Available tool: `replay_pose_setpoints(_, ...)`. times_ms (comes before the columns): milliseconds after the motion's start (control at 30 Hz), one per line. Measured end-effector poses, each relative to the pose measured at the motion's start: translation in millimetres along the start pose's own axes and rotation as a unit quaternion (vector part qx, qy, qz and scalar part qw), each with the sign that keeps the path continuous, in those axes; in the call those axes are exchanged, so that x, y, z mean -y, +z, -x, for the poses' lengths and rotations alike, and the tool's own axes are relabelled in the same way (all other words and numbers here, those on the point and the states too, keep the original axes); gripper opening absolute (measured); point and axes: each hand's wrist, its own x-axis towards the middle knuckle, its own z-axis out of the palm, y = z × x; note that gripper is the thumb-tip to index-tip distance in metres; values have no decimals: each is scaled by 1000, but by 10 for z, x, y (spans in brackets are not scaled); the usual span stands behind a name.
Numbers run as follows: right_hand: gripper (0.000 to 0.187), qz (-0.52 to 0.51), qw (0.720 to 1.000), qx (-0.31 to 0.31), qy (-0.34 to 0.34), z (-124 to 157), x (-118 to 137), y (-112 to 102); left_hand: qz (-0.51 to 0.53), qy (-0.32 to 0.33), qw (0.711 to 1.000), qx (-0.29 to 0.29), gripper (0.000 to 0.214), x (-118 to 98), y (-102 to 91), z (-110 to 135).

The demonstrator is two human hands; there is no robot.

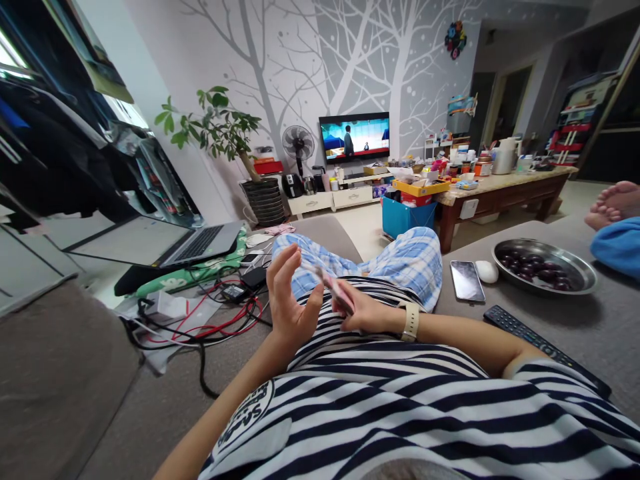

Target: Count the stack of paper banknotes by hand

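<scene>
I lie back on a grey sofa in a striped shirt and blue plaid trousers. My left hand [289, 293] is raised over my belly with its fingers loosely curled and apart, palm toward my right hand. My right hand [356, 308], with a pale watch on its wrist, is closed on a small thin pinkish object [331, 285] that is blurred; its tip reaches toward the fingers of the left hand. I cannot make out what the object is.
On the sofa to my right lie a phone [467, 281], a white mouse [486, 271], a remote [525, 330] and a metal bowl of dark fruit [545, 267]. Another person's foot [613, 203] shows far right. A laptop [200, 243] and tangled cables [215, 317] lie left. A TV [355, 137] plays ahead.
</scene>
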Motion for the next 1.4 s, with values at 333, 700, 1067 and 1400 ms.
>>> replay_pose_setpoints(333,83,-1,1000,4,-18,27,21,-32,51,11,998,-20,57,-80,4,-76)
replay_pose_setpoints(700,63,-311,946,-65,-67,-123,364,-13,220,-148,963,-45,45,-187,73,-321)
replay_pose_setpoints(1067,53,-311,892,-263,-196,-212,369,44,380,-613,666,193,37,-445,457,-209)
replay_pose_setpoints(1400,59,-96,938,-263,-207,-211,-36,-21,525,-630,565,87,15,-340,582,-266)
